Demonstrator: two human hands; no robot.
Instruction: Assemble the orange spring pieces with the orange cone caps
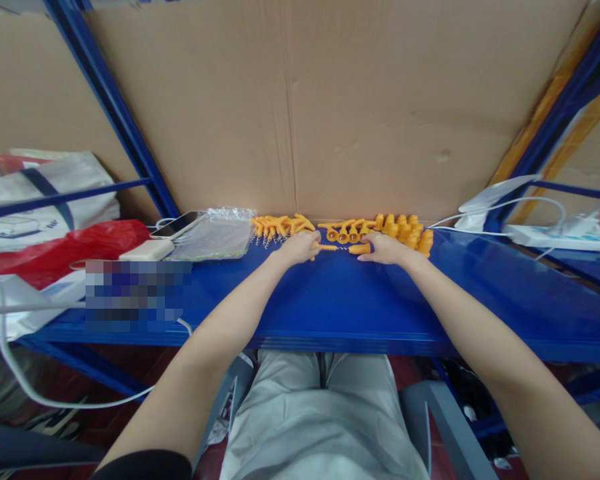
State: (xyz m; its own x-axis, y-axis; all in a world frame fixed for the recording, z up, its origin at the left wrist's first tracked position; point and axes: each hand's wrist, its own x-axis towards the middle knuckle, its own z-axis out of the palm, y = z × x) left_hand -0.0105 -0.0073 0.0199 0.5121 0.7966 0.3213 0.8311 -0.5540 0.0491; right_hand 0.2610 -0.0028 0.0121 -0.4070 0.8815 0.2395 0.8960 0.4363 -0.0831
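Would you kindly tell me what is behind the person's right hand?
Behind the right hand, several orange pieces show, with brown cardboard beyond; whatever the hand itself covers cannot be seen.

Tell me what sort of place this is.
Probably a makeshift workbench in a workshop or storeroom: a long, flat blue tabletop framed by a slanting-looking blue rack upright, a tall brown cardboard sheet behind it, and grouped orange cone-shaped pieces on top.

It looks like a workshop's assembly station. Sheets of cardboard [350, 120] back a blue metal rack [107, 113], and matching orange parts [405, 231] crowd its blue tabletop [325, 300] in batches.
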